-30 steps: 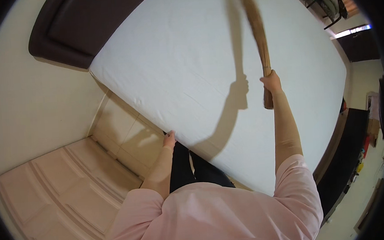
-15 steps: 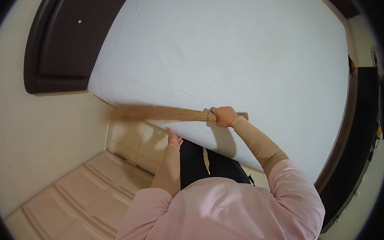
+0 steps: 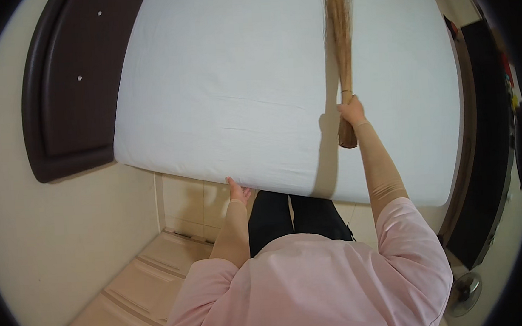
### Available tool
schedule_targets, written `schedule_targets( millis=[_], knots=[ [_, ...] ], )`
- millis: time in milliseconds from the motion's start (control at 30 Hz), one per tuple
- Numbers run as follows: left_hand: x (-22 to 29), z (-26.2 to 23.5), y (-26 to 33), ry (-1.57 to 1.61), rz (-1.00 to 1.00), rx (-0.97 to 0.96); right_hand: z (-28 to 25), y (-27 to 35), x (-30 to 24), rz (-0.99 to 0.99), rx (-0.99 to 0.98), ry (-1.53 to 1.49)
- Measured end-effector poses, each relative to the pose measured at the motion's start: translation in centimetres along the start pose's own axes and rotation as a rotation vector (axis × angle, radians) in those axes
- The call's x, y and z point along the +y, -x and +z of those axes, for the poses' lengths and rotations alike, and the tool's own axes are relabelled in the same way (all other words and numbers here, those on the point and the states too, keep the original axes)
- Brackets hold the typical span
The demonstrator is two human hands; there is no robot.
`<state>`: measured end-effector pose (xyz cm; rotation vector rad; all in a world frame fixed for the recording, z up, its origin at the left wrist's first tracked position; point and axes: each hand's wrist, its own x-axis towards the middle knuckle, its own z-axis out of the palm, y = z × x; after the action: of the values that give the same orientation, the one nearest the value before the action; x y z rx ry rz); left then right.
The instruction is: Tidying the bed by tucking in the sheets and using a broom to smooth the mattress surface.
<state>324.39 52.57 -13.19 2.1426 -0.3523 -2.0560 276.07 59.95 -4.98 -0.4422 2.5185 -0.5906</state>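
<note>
1. The broom (image 3: 342,56), a bundle of dry straw-coloured stalks, is in your right hand (image 3: 351,111); your fingers are closed around its bound neck, just above the stubby butt end that sticks out below your fist.
2. From your fingers the brush part runs straight away from you, up across the white bed sheet (image 3: 256,85), with its loose tips far beyond your knuckles near the far side of the bed.
3. The broom casts a dark shadow on the sheet just to the left of your right fingers, running down toward the near edge of the mattress.
4. Your left hand (image 3: 237,191) is at the near edge of the mattress (image 3: 171,168); your fingers curl against that edge, but you cannot tell from here whether they grip it or only rest on it.
5. The two hands are well apart, with the sheet's near edge stretching between them.
6. To the left of your left fingers, past the corner of the mattress, the dark brown headboard (image 3: 66,97) stands against the cream wall.
7. Below your left fingers lie pale floor tiles (image 3: 137,290) and your dark trousers (image 3: 288,218).
8. Beyond your right fingers, on the far right, a dark bed frame (image 3: 481,149) edges the mattress.
</note>
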Motion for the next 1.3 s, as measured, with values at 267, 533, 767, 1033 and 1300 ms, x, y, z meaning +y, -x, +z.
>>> schedule_targets(
  millis=[267, 533, 767, 1033, 1300],
  knots=[
    [2.0, -1.0, 0.8, -0.238, -0.048, 0.094, 11.4, 18.7, 2.5, -0.199, -0.417, 0.227],
    [1.1, 0.9, 3.6, -0.528, 0.530, 0.094, 17.1, 29.5, -0.1, -0.524, -0.454, 0.058],
    [-6.6, 7.3, 0.7, -0.616, 0.310, -0.087, 17.5, 33.3, 6.2, -0.144, -0.272, -0.023],
    [-18.7, 14.7, 12.4, -1.114, 0.353, -0.819, 9.7, 43.8, 11.9, 0.512, 0.045, -0.096],
    [-10.4, 14.2, 17.2, -0.651, 0.564, -0.646, 7.6, 41.8, 6.6, 0.069, -0.080, -0.650]
  ],
)
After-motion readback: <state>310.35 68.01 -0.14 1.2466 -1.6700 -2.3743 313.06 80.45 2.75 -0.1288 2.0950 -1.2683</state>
